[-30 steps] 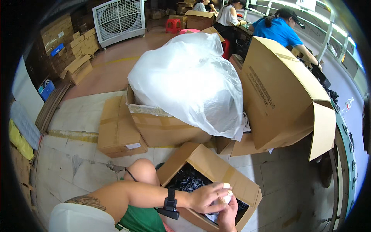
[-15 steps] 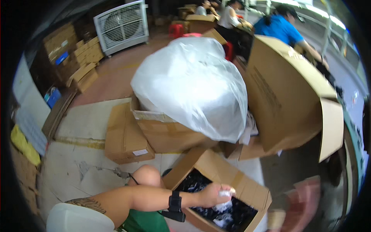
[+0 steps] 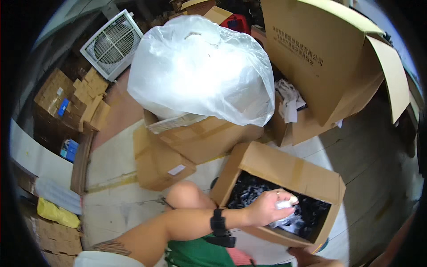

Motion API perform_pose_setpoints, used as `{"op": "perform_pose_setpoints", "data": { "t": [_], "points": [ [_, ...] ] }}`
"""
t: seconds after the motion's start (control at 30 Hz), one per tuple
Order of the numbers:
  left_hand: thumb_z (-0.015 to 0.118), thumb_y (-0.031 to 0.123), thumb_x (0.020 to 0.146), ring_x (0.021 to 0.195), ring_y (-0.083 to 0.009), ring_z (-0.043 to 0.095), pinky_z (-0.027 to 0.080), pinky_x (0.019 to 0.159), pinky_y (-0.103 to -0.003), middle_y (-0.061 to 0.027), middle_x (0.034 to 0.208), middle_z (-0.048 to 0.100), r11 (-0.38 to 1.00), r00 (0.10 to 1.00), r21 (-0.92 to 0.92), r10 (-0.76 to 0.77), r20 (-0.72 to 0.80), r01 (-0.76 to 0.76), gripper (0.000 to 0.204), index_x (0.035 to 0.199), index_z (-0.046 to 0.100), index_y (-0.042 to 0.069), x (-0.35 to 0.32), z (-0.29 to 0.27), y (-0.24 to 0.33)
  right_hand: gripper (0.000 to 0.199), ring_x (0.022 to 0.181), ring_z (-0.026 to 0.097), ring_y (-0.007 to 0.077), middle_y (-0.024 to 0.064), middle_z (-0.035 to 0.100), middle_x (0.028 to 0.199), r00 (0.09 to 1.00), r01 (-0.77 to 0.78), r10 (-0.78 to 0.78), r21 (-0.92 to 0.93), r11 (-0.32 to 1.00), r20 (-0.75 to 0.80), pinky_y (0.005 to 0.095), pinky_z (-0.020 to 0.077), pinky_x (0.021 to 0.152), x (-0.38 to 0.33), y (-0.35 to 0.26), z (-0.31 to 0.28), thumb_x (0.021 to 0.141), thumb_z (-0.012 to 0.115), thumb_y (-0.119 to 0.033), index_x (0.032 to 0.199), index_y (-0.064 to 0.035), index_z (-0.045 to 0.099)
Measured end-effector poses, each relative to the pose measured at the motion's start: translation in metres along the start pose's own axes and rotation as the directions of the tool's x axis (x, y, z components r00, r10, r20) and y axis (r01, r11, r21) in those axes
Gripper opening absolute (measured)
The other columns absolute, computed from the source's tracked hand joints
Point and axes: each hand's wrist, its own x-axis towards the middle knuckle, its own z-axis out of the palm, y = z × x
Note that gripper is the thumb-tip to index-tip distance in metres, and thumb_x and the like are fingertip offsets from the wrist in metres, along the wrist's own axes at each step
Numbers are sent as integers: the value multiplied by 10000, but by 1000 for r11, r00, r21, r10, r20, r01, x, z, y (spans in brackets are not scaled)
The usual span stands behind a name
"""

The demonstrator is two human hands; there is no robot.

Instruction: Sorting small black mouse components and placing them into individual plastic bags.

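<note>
From the lower left my left forearm, with a black strap (image 3: 219,224) at the wrist, reaches to the right over an open cardboard box (image 3: 289,167). The fingers of my left hand (image 3: 267,210) are closed round a small white, crumpled bundle (image 3: 283,204); whether it is plastic or paper I cannot tell. Below the hand, the box holds many shiny black pieces (image 3: 249,189), with whitish, clear wrapping (image 3: 291,223) among them. My right hand does not show.
A big translucent plastic bag (image 3: 202,75) bulges from a carton (image 3: 204,138) beyond the box. A smaller closed carton (image 3: 162,162) stands left of it. At right rises a tall open carton (image 3: 320,53). A large fan unit (image 3: 111,44) stands at far left.
The view has swung downward and to the right, so the workers at the back have left the picture. My left hand stays over the box with the white bundle.
</note>
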Motion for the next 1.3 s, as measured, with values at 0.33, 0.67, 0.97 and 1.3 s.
{"op": "perform_pose_setpoints", "data": {
  "t": [0.33, 0.67, 0.97, 1.3],
  "points": [
    [724, 172, 863, 980, -263, 656, 508, 884, -352, -156, 1052, 667, 990, 994, 104, 96, -53, -90, 292, 1110, 696, 19, -3, -9, -9, 611, 1268, 277, 316, 150, 223, 1396, 844, -461, 315, -288, 839, -433, 432, 327, 1062, -32, -9, 23, 940, 531, -291, 1405, -112, 178],
    [719, 186, 875, 982, -232, 643, 499, 883, -340, -113, 1059, 661, 996, 995, 30, 83, -57, -81, 267, 1105, 705, 51, -9, -4, -15, 500, 1140, 402, 294, 135, 367, 1261, 640, -700, 446, -235, 675, -626, 408, 396, 978, -35, -7, 36, 908, 571, -205, 1307, -59, 309],
    [724, 86, 836, 847, -175, 600, 482, 764, -297, -98, 950, 643, 991, 991, -43, 122, -54, -124, 228, 1046, 703, 0, -8, -3, 11, 403, 1026, 515, 273, 120, 496, 1140, 419, -905, 636, -238, 354, -648, 385, 457, 902, -64, -24, 12, 879, 607, -128, 1220, -12, 427],
    [690, 50, 874, 858, -94, 622, 508, 757, -250, -42, 983, 671, 969, 933, -199, 65, -354, -143, 209, 1077, 670, 4, 25, -41, 0, 301, 898, 641, 250, 104, 640, 1006, 88, -996, 672, -57, 68, -735, 361, 526, 818, -67, -26, 37, 847, 647, -42, 1123, 41, 558]
  ]
}}
